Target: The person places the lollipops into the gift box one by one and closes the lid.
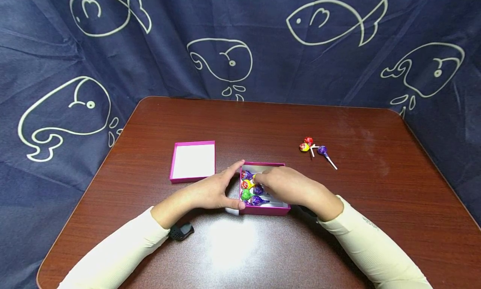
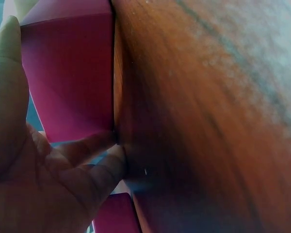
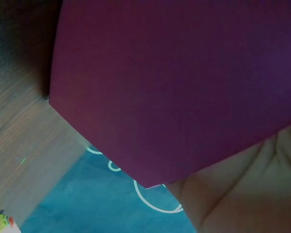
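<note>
An open pink box holds several wrapped lollipops, among them a green one and purple ones, mostly along its left part. My left hand grips the box's left side, thumb at the near corner and a finger at the far one; the left wrist view shows this hand against the pink wall. Over the box, my right hand reaches inside with curled fingers, pinching a yellow lollipop; its fingertips are partly hidden. Behind the box wall, part of this hand shows.
Left of the box lies a pink lid with its white inside up. Three lollipops, red, yellow-red and purple, lie on the brown table at the right. A dark blue curtain hangs behind.
</note>
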The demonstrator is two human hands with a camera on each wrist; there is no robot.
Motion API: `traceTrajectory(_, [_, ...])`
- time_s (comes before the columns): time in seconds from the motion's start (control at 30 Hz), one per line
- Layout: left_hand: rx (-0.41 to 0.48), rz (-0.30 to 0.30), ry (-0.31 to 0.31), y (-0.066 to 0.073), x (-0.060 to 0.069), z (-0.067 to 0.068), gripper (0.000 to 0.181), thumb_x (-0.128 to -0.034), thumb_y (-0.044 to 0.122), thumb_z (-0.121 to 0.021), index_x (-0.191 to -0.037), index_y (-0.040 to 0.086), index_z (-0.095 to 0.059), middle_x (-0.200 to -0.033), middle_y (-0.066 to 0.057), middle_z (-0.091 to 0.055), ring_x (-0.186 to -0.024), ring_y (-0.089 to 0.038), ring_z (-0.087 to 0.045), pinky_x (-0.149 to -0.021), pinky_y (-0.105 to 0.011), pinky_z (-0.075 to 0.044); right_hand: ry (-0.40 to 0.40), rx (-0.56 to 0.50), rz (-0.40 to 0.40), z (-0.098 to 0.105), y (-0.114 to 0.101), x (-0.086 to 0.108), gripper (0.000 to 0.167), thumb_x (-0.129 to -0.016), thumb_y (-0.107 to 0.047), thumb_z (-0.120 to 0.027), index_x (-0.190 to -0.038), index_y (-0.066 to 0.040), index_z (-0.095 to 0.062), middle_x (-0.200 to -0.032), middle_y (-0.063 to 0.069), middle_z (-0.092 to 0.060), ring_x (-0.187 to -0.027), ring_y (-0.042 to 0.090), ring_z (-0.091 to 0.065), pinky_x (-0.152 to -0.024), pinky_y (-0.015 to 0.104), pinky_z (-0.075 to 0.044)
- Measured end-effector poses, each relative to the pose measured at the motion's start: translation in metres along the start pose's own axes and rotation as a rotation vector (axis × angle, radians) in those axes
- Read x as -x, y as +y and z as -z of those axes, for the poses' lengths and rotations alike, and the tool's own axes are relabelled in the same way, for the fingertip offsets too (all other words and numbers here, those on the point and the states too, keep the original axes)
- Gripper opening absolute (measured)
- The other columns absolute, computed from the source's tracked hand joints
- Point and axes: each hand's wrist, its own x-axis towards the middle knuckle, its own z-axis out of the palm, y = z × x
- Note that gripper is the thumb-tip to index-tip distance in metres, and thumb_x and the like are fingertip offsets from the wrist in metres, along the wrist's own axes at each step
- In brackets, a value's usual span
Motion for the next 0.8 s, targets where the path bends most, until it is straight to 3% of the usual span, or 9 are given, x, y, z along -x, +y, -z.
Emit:
traceTrajectory(0.33, [0.001,-0.002,0.003,-0.0009,-0.0006,-0.0006,0.113,-0.0805,0.048,-0.080,-0.160,0.014,-0.008,-0.158,-0.018,-0.031,-0.145,-0.026,-0.028,-0.117,-0.042,-0.023,0.012,-0.023,0.037,-0.0018,0.0006,-0.0015,0.023,-0.079,-0.002,-0.076,-0.084,-0.018,-0.060,-0.070,-0.009,-0.051,-0.066,0.010,-0.047,-0.060,0.030,-0.044])
traceTrajectory(0.6, [-0.007,0.000,0.003,-0.0010,-0.0007,-0.0011,0.113,-0.0806,0.049,-0.080,-0.160,0.013,-0.007,-0.157,-0.018,-0.033,-0.144,-0.027,-0.028,-0.117,-0.043,-0.024,-0.018,0.014,0.049,-0.0025,0.0007,-0.0028,0.020,-0.081,-0.003,-0.077,-0.090,-0.018,-0.066,-0.074,-0.006,-0.058,-0.068,0.012,-0.053,-0.063,0.033,-0.048])
traceTrajectory(0.8, [-0.005,-0.014,0.008,-0.0011,-0.0006,-0.0003,0.114,-0.0807,0.049,-0.080,-0.160,0.012,-0.008,-0.157,-0.018,-0.031,-0.144,-0.027,-0.028,-0.117,-0.043,-0.024,0.004,0.021,0.055,-0.0014,0.0006,-0.0033,0.020,-0.079,-0.004,-0.076,-0.088,-0.019,-0.066,-0.076,-0.007,-0.058,-0.069,0.010,-0.052,-0.063,0.032,-0.049])
